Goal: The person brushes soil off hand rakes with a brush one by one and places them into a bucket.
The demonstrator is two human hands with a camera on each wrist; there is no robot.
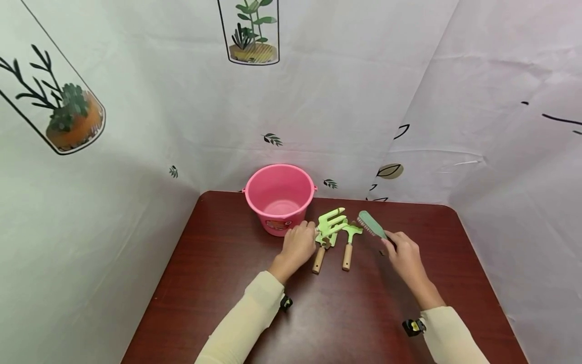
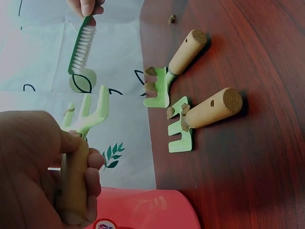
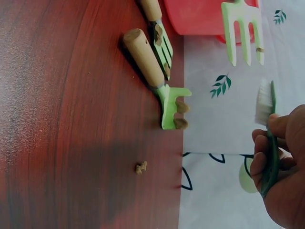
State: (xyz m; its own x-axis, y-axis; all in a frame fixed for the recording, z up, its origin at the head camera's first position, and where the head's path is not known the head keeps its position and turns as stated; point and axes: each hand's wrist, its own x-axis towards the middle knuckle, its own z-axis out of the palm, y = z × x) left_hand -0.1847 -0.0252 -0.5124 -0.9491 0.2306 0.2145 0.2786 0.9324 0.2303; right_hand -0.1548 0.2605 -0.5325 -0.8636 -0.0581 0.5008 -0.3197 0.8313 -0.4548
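Observation:
My left hand (image 1: 300, 243) grips the wooden handle of a light green hand fork (image 1: 331, 226) in front of the pink bucket. A brown smear (image 3: 259, 49) marks one of its tines in the right wrist view. My right hand (image 1: 406, 254) holds a green brush (image 1: 373, 225) with white bristles by its handle, its head tilted toward the fork but apart from it. Between the hands, a small green rake (image 2: 187, 52) and a second green fork (image 2: 212, 109) lie on the table, both wooden-handled. Brown lumps cling to their metal parts.
The pink bucket (image 1: 279, 187) stands at the back of the dark red table (image 1: 218, 263), against a printed white cloth (image 1: 336, 101). A small brown crumb (image 3: 141, 167) lies on the tabletop near my right hand. Cloth also hangs along both sides.

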